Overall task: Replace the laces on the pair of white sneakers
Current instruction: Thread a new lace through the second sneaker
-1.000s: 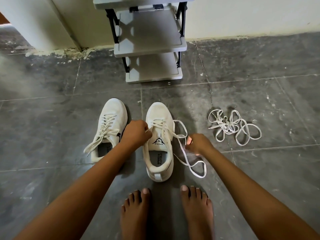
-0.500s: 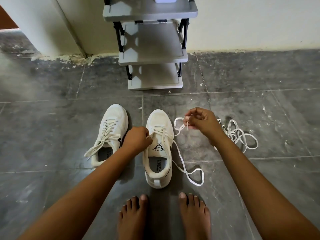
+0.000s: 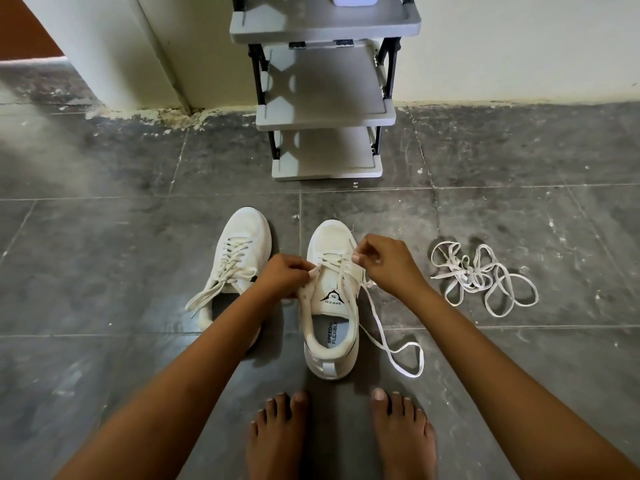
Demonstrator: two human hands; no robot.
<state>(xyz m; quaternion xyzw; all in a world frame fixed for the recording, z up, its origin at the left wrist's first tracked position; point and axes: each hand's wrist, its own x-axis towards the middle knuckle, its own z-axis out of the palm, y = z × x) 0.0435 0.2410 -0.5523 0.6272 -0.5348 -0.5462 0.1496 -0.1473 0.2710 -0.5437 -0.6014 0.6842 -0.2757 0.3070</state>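
Observation:
Two white sneakers stand side by side on the dark tiled floor. The left sneaker (image 3: 239, 258) is fully laced, its lace ends loose over the side. The right sneaker (image 3: 330, 306) is partly unlaced, and its lace (image 3: 391, 351) trails in a loop on the floor to its right. My left hand (image 3: 284, 275) grips the left eyelet edge of the right sneaker. My right hand (image 3: 384, 261) pinches the lace over the shoe's upper eyelets. A tangled heap of loose white laces (image 3: 481, 275) lies on the floor further right.
A grey shelf rack (image 3: 325, 109) with black posts stands against the white wall just beyond the shoes. My two bare feet (image 3: 339, 434) are planted right behind the right sneaker. A wall corner (image 3: 166, 64) juts out at the back left.
My right hand has come back from beside the shoe to over its upper eyelets, still pinching the lace. My left hand stays on the sneaker. The view has tilted slightly upward.

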